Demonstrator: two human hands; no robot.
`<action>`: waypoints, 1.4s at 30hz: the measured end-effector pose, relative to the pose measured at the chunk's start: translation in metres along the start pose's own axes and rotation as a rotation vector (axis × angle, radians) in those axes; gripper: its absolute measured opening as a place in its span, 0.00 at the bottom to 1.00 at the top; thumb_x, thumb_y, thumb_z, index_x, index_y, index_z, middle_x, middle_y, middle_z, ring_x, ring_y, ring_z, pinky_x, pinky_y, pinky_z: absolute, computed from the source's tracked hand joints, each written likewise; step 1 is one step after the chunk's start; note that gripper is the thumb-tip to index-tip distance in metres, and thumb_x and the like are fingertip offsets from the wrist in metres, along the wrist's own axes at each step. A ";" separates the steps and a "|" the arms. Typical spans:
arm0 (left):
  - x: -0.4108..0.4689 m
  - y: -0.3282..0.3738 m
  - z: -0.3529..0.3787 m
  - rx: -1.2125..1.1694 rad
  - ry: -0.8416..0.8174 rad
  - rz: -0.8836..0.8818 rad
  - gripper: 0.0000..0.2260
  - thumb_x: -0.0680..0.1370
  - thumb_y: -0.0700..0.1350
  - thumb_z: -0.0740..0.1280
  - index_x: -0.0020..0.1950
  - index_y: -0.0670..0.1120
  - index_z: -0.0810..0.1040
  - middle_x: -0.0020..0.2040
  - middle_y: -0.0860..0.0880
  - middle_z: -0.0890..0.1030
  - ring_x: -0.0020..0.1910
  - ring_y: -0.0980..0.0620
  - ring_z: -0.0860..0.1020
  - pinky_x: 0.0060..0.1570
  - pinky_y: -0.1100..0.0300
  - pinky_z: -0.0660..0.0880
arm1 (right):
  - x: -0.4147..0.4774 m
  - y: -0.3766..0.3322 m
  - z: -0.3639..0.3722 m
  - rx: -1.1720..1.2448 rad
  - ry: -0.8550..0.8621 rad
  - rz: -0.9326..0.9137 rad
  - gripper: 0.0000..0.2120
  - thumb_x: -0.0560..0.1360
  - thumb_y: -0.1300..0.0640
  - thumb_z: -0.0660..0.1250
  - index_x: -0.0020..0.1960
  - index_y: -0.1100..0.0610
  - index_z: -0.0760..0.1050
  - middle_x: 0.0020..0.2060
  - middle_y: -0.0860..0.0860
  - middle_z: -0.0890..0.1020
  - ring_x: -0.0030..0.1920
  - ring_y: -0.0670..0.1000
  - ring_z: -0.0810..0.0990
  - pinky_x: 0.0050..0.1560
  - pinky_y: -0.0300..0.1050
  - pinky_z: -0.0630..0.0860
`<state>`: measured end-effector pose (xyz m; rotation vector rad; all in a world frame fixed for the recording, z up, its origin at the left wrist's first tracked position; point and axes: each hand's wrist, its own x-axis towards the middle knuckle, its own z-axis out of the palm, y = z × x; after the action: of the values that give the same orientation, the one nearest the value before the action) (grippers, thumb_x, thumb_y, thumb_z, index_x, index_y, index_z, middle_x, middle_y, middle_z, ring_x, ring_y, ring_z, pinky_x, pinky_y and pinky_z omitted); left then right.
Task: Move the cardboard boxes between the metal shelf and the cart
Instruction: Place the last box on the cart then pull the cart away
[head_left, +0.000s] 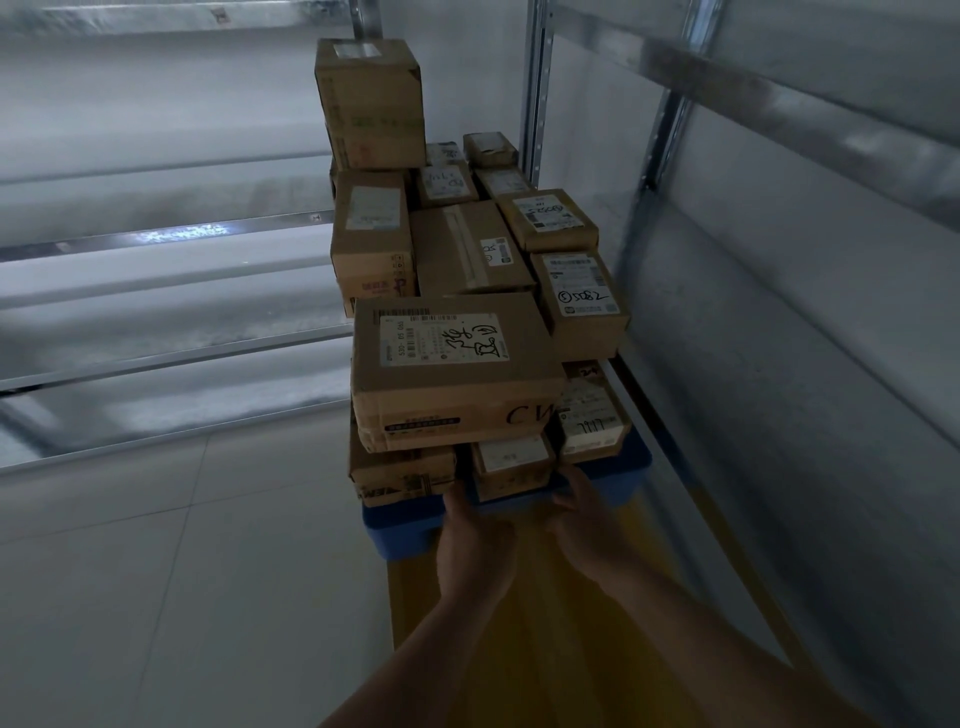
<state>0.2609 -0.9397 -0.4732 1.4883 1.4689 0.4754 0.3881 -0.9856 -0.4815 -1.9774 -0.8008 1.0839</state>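
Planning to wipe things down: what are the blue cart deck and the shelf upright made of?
The blue cart deck: likely moulded plastic, matt, uniform colour, rounded rim. The shelf upright: metal, probably galvanised steel, silvery sheen, punched slots.

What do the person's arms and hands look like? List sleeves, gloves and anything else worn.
The left hand and right hand wear no gloves. The left arm and right arm are bare as far as the frame shows, with no sleeves in view. No watch, bracelet or ring shows, though the light is dim.
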 end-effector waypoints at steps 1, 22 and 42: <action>-0.004 0.000 0.000 -0.012 0.057 0.009 0.20 0.75 0.38 0.62 0.62 0.54 0.63 0.48 0.49 0.79 0.38 0.49 0.78 0.29 0.55 0.74 | -0.002 0.000 -0.002 -0.001 0.057 -0.006 0.27 0.78 0.65 0.58 0.75 0.50 0.62 0.64 0.49 0.73 0.62 0.47 0.73 0.51 0.37 0.71; 0.023 0.070 0.096 -0.203 -0.357 -0.189 0.37 0.80 0.37 0.61 0.79 0.58 0.43 0.44 0.42 0.79 0.46 0.41 0.83 0.47 0.44 0.81 | 0.070 0.040 -0.075 -0.024 0.173 -0.135 0.13 0.72 0.50 0.65 0.56 0.42 0.75 0.50 0.47 0.83 0.50 0.50 0.84 0.52 0.62 0.81; 0.008 0.052 0.104 -0.061 -0.285 0.064 0.29 0.79 0.39 0.62 0.78 0.50 0.56 0.57 0.40 0.80 0.51 0.42 0.82 0.50 0.46 0.80 | 0.032 0.007 -0.085 0.100 0.254 -0.005 0.17 0.72 0.70 0.63 0.55 0.54 0.71 0.49 0.47 0.80 0.47 0.45 0.79 0.39 0.42 0.71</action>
<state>0.3759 -0.9589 -0.4822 1.4904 1.1777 0.3274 0.4783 -0.9900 -0.4689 -1.9772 -0.6037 0.8314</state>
